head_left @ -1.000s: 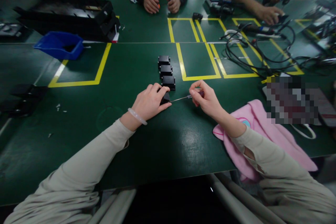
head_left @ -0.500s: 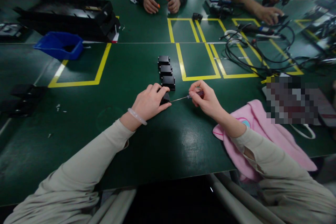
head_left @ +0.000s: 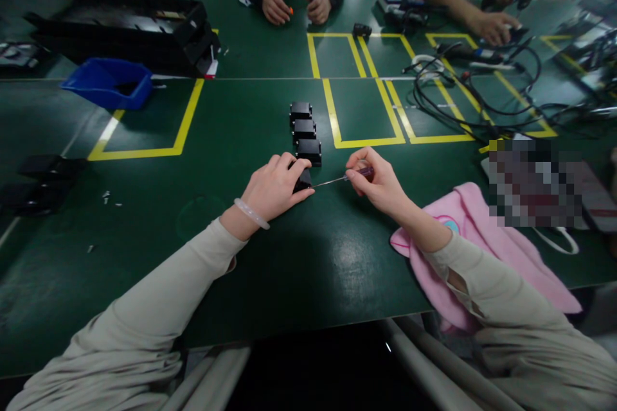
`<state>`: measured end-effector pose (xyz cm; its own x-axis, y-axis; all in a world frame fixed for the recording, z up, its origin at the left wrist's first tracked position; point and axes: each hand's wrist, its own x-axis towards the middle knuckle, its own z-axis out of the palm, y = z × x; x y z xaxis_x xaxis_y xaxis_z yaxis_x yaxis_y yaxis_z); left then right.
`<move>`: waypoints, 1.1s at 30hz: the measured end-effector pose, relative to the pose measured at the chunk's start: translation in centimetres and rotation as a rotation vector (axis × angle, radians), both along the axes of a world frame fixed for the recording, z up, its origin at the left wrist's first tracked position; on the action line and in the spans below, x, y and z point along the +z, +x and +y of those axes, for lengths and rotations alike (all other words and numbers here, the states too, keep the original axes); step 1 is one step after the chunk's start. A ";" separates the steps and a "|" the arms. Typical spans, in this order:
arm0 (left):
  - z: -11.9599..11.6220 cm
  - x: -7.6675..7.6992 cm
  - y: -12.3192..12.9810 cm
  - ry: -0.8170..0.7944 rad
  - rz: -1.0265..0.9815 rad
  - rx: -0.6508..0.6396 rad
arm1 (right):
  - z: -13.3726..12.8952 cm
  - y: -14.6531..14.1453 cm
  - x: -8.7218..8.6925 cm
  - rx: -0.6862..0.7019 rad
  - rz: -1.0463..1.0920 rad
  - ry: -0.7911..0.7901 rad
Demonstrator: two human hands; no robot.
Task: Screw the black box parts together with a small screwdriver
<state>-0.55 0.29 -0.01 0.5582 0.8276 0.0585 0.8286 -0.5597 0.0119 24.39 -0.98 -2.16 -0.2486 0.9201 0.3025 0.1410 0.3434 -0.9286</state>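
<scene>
My left hand (head_left: 276, 187) is closed round a small black box-shaped part (head_left: 303, 180) on the green table, its fingers hiding much of it. A screwdriver (head_left: 360, 174) with a dark translucent handle is pinched in my right hand (head_left: 376, 178). Its thin shaft points left, and the tip meets the right side of the held part, close to my left thumb. Just beyond, three similar black parts stand in a row: a near one (head_left: 308, 151), a middle one (head_left: 304, 129) and a far one (head_left: 301, 110). Small silvery screw-like bits show at their sides.
Loose screws (head_left: 107, 195) lie at left, near more black parts (head_left: 36, 189). A blue bin (head_left: 110, 85) stands before black trays (head_left: 130, 32). At right are a pink cloth (head_left: 463, 237) under my forearm and tangled cables (head_left: 448, 99). Co-workers' hands (head_left: 296, 8) rest across the table.
The screwdriver's handle looks slightly turned in my right fingers. Both hands and the black parts stay in place.
</scene>
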 end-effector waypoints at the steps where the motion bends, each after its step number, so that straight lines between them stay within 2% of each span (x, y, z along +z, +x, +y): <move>1: 0.0 0.0 0.0 -0.002 0.000 0.000 | 0.0 0.0 0.0 0.002 -0.001 -0.009; 5: 0.0 0.0 0.0 -0.014 0.003 0.008 | 0.1 0.0 -0.3 0.015 -0.014 -0.070; 10: 0.0 0.1 0.0 -0.009 0.007 0.002 | 0.1 0.0 -0.3 -0.022 0.002 -0.003; 16: 0.0 0.0 0.0 -0.004 -0.001 -0.001 | 0.1 0.0 -0.4 0.003 -0.001 -0.058; 22: 0.0 0.0 0.0 -0.006 -0.005 0.003 | 0.0 0.0 -0.3 -0.019 0.011 -0.012; 28: 0.0 0.0 0.0 -0.005 0.001 0.000 | 0.1 0.0 -0.3 0.002 -0.004 -0.081; 33: 0.1 -0.1 -0.1 -0.004 -0.001 0.000 | 0.1 0.0 -0.3 -0.008 0.008 -0.011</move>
<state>-0.64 0.35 -0.14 0.5578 0.8281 0.0558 0.8288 -0.5593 0.0145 24.40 -0.90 -2.41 -0.2388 0.9255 0.2941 0.1364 0.3318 -0.9334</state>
